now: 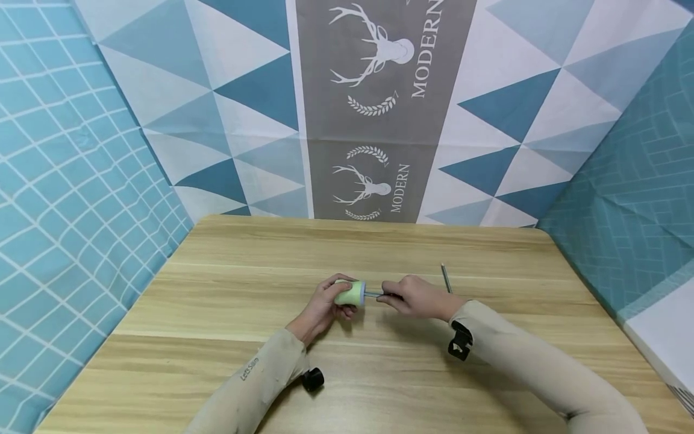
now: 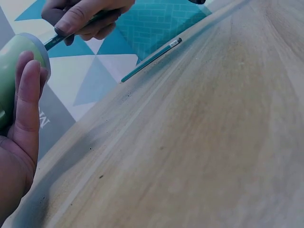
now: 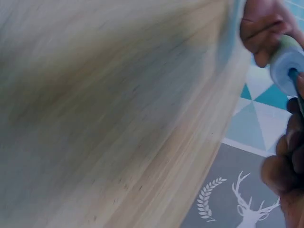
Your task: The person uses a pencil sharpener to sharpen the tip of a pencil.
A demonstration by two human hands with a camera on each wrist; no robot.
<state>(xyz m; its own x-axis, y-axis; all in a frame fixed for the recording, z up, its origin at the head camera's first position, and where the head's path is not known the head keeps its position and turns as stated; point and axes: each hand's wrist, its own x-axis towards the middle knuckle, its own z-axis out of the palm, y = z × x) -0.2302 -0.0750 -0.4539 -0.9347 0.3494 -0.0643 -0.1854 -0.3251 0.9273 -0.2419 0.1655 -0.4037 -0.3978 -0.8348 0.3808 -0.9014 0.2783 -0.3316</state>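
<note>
My left hand (image 1: 321,304) grips a light green cylindrical pencil sharpener (image 1: 349,293) with a pale blue end, held on its side above the table. From the right, my right hand (image 1: 416,295) pinches a dark pencil (image 1: 373,294), whose front end sits in the hole of the sharpener. In the left wrist view the green body (image 2: 13,71) fills the palm, with fingers along its rim. The right wrist view shows the pale blue end face (image 3: 285,76) with the pencil going into its middle. The pencil's tip is hidden inside.
A second pencil (image 1: 446,278) lies on the wooden table (image 1: 244,253), just behind my right wrist. Patterned cloth (image 1: 244,108) hangs along the table's back edge, with blue tiled cloth (image 1: 65,199) at the left. A white box-like thing (image 1: 667,337) stands at the right edge.
</note>
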